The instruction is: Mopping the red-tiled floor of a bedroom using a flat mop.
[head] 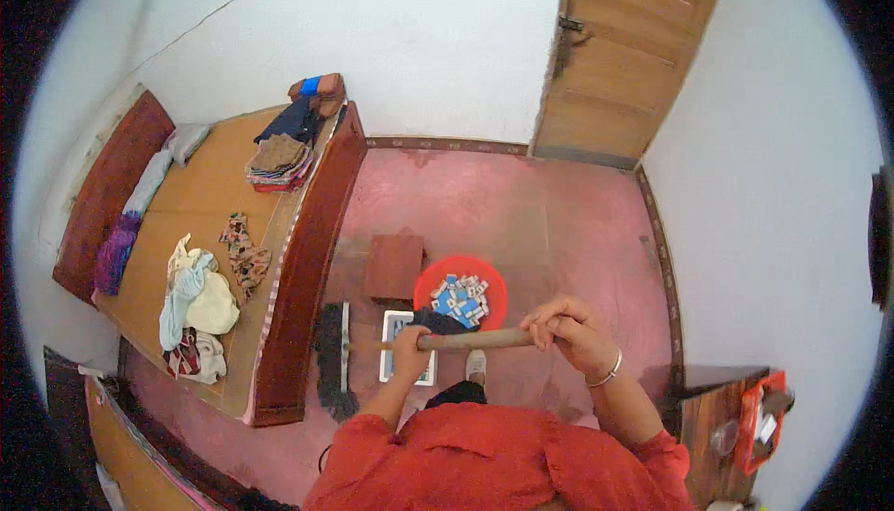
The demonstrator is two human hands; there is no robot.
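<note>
A pale wooden pole lies crosswise in front of my body, its dark-bristled broom head on the left by the floor. My left hand is closed around the handle. At the handle's right end, my right hand holds it with bent fingers, a bangle on the wrist. Beyond the handle stands a round red basin with many small blue-and-white boxes in it. Dark cloth hangs near its front edge. A white tray is partly hidden behind my left hand.
A wooden bed with folded clothes and loose garments stands at left. A brown stool is beside the basin. A wooden table with a red basket stands at lower right, and a wooden door is at the back.
</note>
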